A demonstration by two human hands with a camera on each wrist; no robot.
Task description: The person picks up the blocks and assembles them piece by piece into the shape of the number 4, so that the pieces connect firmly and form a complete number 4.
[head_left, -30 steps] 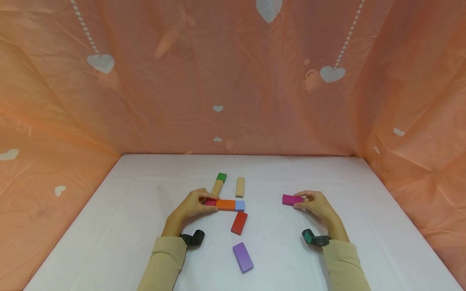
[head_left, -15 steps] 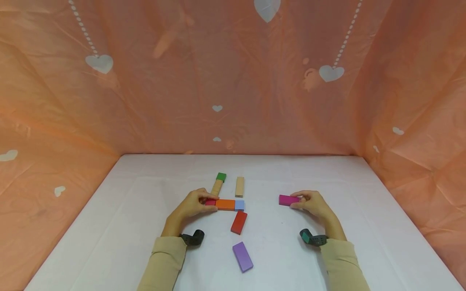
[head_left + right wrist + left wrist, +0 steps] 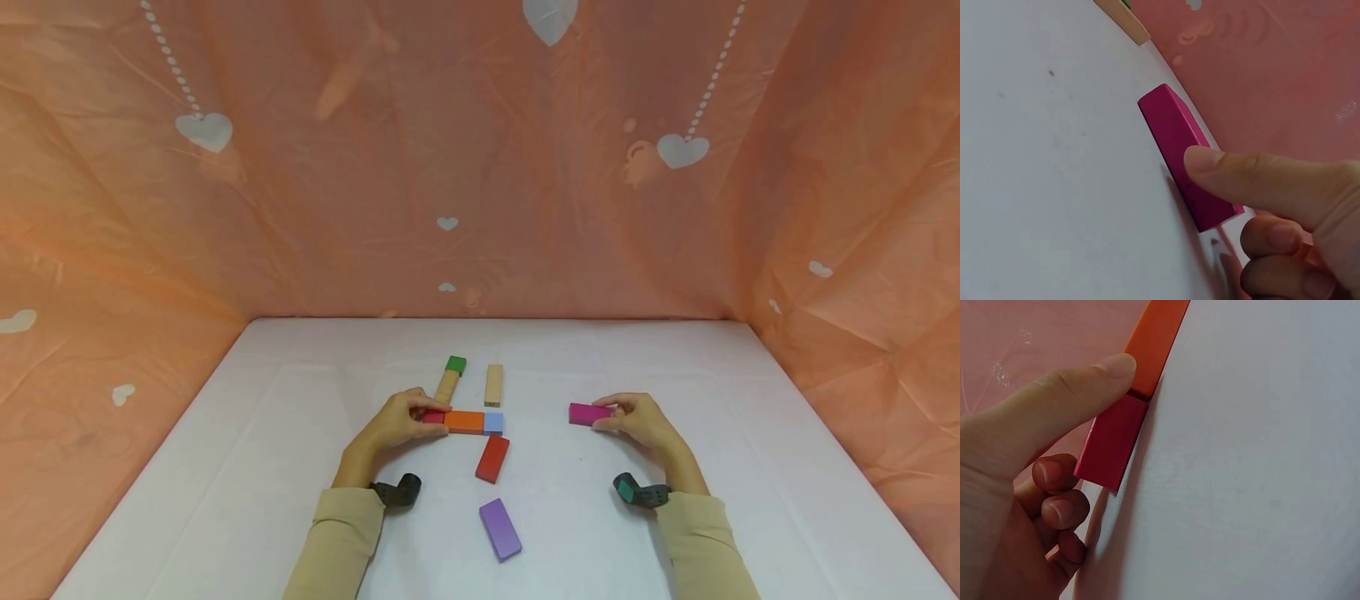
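My left hand pinches a crimson block at the left end of a row. Its thumb lies along the front side, with the tip reaching the orange block beside it. A light blue block sits at that row's right end. Off to the right, my right hand grips a magenta block by its right end. In the right wrist view the thumb presses on this block's near face, and the shadow beneath it falls on the white surface.
Behind the row lie a plain wooden block with a green block at its far end, and another plain block. A red block and a purple block lie nearer on the white table. Orange cloth encloses the sides.
My right hand has slid left with the magenta block, closer to the row. The left hand and the crimson block have stayed in place.
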